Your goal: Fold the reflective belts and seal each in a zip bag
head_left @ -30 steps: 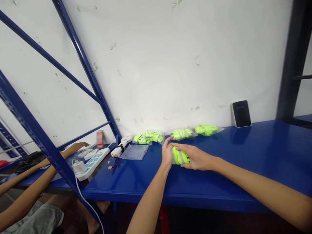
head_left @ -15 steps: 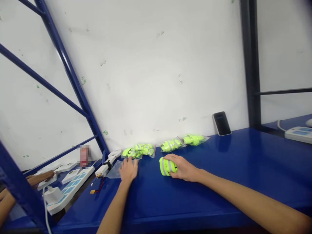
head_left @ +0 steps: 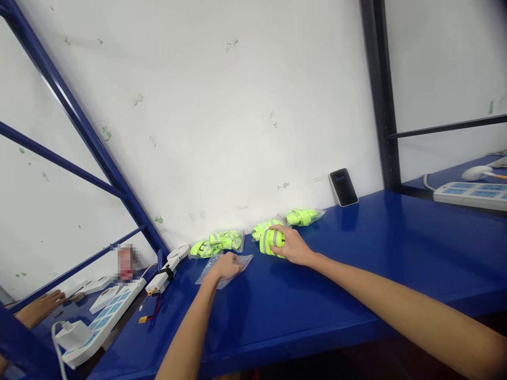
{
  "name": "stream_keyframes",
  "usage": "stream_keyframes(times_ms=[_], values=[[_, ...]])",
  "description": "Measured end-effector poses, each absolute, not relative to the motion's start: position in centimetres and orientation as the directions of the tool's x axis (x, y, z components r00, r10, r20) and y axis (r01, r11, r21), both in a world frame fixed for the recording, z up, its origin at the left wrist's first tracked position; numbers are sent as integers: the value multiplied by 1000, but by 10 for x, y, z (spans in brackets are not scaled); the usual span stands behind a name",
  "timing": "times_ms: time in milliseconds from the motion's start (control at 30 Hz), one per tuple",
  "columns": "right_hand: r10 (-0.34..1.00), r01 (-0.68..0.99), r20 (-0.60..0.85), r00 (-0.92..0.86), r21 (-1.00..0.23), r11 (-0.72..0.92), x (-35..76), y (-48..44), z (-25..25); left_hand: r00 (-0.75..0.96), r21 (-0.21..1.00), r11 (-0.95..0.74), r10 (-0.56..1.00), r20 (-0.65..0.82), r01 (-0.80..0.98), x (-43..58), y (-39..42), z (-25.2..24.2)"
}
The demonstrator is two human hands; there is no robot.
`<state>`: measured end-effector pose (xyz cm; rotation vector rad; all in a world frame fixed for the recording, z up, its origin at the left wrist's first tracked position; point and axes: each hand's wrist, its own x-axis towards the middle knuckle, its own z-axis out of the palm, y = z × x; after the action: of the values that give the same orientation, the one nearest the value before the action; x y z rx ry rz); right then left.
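My right hand (head_left: 292, 245) is wrapped round a rolled neon-yellow bundle with grey stripes (head_left: 271, 242), in front of a bagged yellow bundle (head_left: 261, 228). My left hand (head_left: 228, 265) is closed on a clear plastic bag (head_left: 242, 265) lying on the blue table (head_left: 277, 316). Behind the left hand, more bagged yellow bundles (head_left: 227, 240) lie against the wall. Another bagged bundle (head_left: 301, 217) sits to the right, beyond my right hand.
A phone-like device (head_left: 344, 188) leans on the wall. At the left are a white fan (head_left: 178, 255), wires with a yellow connector (head_left: 143, 320) and a power strip (head_left: 113, 316) beyond a blue frame post. Another person's hand (head_left: 43, 307) is farther left.
My left hand has closed on the clear bag and drawn it to the right. My right hand has moved the rolled bundle back towards the bagged ones. The camera view has shifted.
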<state>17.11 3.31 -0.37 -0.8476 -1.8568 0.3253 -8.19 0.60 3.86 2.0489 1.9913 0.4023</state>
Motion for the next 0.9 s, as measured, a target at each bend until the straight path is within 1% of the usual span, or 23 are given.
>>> stream_keyframes(times_ms=[67, 100, 167, 200, 267, 300, 333, 400, 467, 600, 700, 800, 900], values=[[719, 399, 677, -155, -623, 673, 170, 31, 1, 167, 539, -55, 973, -161, 840, -64, 10, 39], [735, 394, 667, -119, -648, 652, 170, 30, 2, 226, 598, -45, 946, -231, 800, -55, 13, 39], [759, 380, 648, -59, -688, 618, 169, 29, 4, 279, 665, -29, 920, -274, 746, -39, 17, 34], [766, 371, 642, -41, -702, 608, 169, 29, 5, 308, 685, -50, 915, -260, 727, -33, 20, 29], [767, 349, 642, -20, -714, 607, 169, 29, 5, 351, 720, -156, 928, -128, 676, -22, 26, 17], [763, 339, 647, -11, -715, 611, 169, 30, 4, 346, 729, -227, 938, -14, 646, -18, 29, 10], [756, 330, 654, -4, -713, 619, 170, 30, 3, 313, 725, -290, 944, 109, 624, -14, 32, 2], [744, 321, 669, 5, -705, 632, 171, 32, 2, 193, 699, -363, 930, 313, 615, -9, 36, -13], [735, 319, 678, -5, -696, 644, 172, 33, 0, 85, 674, -386, 896, 435, 630, -6, 37, -23], [707, 350, 704, -70, -646, 678, 174, 35, -4, -80, 680, -400, 826, 558, 615, -7, 35, -27], [670, 383, 720, -182, -575, 723, 173, 34, -8, -177, 682, -390, 776, 605, 619, -10, 32, -23], [621, 358, 733, -276, -522, 775, 170, 30, -10, -116, 640, -442, 760, 639, 629, -10, 29, -20], [623, 327, 733, -274, -538, 777, 166, 28, -10, -48, 600, -507, 738, 673, 619, -9, 26, -18]])
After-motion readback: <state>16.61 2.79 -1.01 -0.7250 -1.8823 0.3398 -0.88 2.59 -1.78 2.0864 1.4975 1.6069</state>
